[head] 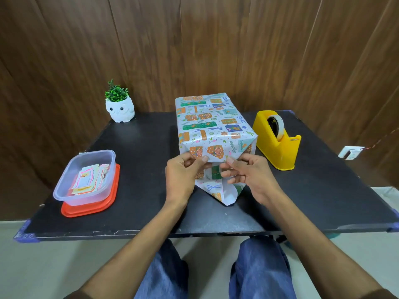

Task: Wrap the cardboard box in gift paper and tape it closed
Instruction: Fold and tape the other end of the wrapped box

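Note:
The box (212, 124) stands in the middle of the black table (138, 147), covered in white gift paper printed with orange and green presents. At its near end the top flap is folded down, and a pointed lower flap (224, 193) lies loose on the table toward me. My left hand (183, 175) pinches the folded paper at the near end's left side. My right hand (246, 171) pinches it on the right, thumb on the fold. A yellow tape dispenser (278, 139) with a roll of tape sits just right of the box.
A clear plastic container (86, 178) holding paper tags rests on its red lid (90, 210) at the left. A white owl-shaped pot with a small green plant (118, 106) stands at the back left. A wooden wall runs behind the table.

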